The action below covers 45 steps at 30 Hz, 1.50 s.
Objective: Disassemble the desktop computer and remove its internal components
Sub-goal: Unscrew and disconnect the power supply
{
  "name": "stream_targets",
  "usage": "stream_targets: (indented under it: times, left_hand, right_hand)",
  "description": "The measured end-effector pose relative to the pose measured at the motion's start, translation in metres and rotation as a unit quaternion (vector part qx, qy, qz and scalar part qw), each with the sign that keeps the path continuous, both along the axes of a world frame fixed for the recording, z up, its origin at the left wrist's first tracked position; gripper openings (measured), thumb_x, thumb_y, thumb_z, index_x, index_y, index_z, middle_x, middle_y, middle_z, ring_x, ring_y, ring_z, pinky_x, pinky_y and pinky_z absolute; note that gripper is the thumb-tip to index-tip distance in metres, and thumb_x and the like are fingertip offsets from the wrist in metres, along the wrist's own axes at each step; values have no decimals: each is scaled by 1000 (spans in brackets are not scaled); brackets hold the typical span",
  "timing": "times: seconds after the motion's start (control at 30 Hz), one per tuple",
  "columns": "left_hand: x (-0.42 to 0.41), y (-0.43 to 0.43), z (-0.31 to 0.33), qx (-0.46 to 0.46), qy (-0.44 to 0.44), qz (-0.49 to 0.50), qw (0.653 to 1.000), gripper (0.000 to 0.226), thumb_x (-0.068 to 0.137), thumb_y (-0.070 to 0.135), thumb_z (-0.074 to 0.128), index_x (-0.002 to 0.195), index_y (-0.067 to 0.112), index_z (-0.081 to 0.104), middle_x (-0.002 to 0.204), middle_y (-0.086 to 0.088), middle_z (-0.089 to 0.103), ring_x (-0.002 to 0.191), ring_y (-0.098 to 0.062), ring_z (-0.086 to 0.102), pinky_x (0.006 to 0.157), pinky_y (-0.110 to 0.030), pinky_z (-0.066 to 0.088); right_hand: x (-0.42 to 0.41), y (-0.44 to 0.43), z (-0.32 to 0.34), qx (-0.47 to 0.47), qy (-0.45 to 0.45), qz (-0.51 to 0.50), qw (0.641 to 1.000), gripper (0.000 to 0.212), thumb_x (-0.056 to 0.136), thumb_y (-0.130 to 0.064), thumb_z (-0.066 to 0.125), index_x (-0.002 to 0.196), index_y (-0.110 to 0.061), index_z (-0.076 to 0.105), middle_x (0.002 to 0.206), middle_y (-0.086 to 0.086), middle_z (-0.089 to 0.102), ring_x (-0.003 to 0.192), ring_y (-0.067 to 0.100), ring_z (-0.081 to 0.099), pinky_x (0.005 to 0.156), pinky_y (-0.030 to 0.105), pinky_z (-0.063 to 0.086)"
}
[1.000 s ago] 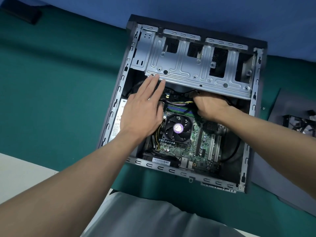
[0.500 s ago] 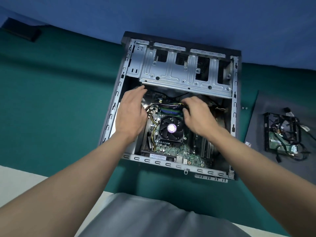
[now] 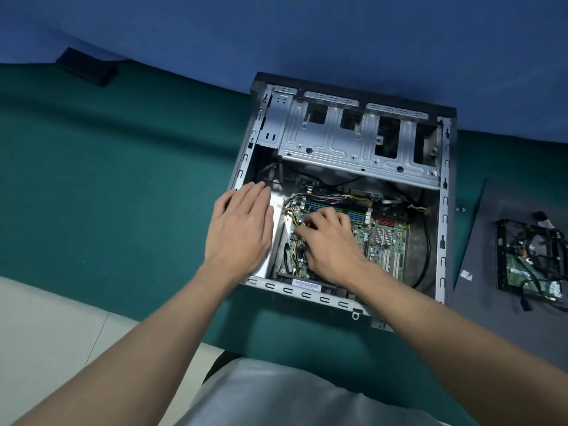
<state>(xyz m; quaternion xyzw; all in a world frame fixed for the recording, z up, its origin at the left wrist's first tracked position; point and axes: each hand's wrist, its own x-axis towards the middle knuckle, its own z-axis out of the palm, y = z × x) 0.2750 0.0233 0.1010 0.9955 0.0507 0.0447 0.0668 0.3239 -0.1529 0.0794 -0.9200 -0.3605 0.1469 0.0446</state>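
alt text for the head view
Two bare hands reach into an open desktop computer case on a green surface: the left hand lies flat on a silver box inside, the right hand curls over the motherboard. A drive tangled in cables lies apart on the right.

A green cloth (image 3: 123, 195) spreads wide — blue backdrop (image 3: 276, 32) behind it, 1 black block (image 3: 86, 66) at their seam.

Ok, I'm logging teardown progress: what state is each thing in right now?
Computer case: on its side, open.
Drive cage: mounted in the case.
Motherboard: in the case, cables attached.
Hard drive: out, on the grey panel.
Left hand: flat on the silver box.
Right hand: fingers curled over the board; grip hidden.
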Motion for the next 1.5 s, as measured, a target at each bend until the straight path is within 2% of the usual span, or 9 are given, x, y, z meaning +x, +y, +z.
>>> stream_targets:
  times: [0.13,0.27,0.4,0.57,0.83,1.03,1.2,1.4,1.5]
  left_hand:
    - [1,-2,2,0,-6,7,1000,38,100,29,37,131,15,55,133,2,57,128,-12,44,108,-32,23]
    - [1,-3,2,3,-12,6,1000,36,99,28,38,127,15,56,128,4,58,124,-12,46,105,-32,24]
    - [2,-4,2,10,-14,8,1000,33,98,28,38,123,15,56,124,4,58,120,-12,46,103,-33,25]
    - [3,-6,3,14,-12,9,1000,32,97,28,37,121,16,55,121,5,57,119,-13,46,102,-34,27]
    - [4,-5,4,18,-7,10,1000,34,96,28,36,121,16,55,120,5,57,119,-14,46,101,-34,26]
    - [4,-6,4,15,-15,9,1000,32,96,28,38,120,16,56,118,4,57,117,-15,47,99,-35,27]
    - [4,-6,5,8,-10,10,1000,33,96,28,37,120,16,56,119,4,57,118,-14,47,100,-35,27]
    - [4,-6,6,9,-10,10,1000,32,96,28,38,119,16,56,119,3,57,118,-15,47,100,-35,27]
    - [4,-7,6,8,-14,10,1000,31,96,28,39,118,15,56,118,3,58,118,-15,48,100,-35,27]
  right_hand:
    - [1,-1,-3,-18,13,40,999,43,79,-16,64,122,-19,61,140,13,42,128,30,28,103,51,27]
    - [20,-7,-1,23,97,45,994,28,82,-27,61,110,-25,65,136,4,42,125,20,24,105,45,24]
    - [28,-7,2,11,73,172,982,32,77,-42,62,103,-24,66,129,5,49,126,21,33,107,45,23]
    - [22,2,1,58,-5,313,948,7,82,-21,64,82,-20,70,83,0,63,97,21,54,102,50,35]
    - [16,1,-22,-76,-17,410,909,16,92,-27,57,87,-20,71,92,-4,57,98,17,38,100,42,28]
    - [22,5,-26,-73,-45,458,885,24,90,-31,62,70,-21,68,92,-6,64,96,15,47,94,38,33]
    - [24,6,-30,-70,-41,480,873,29,95,-29,53,71,-20,67,86,-7,63,95,18,44,95,40,35]
    - [28,11,-29,-38,-35,459,887,34,93,-26,47,61,-19,56,71,-10,61,91,16,38,94,39,34]
    - [19,7,-31,-41,-46,458,887,30,89,-25,56,60,-19,59,66,-10,59,92,15,38,95,39,37]
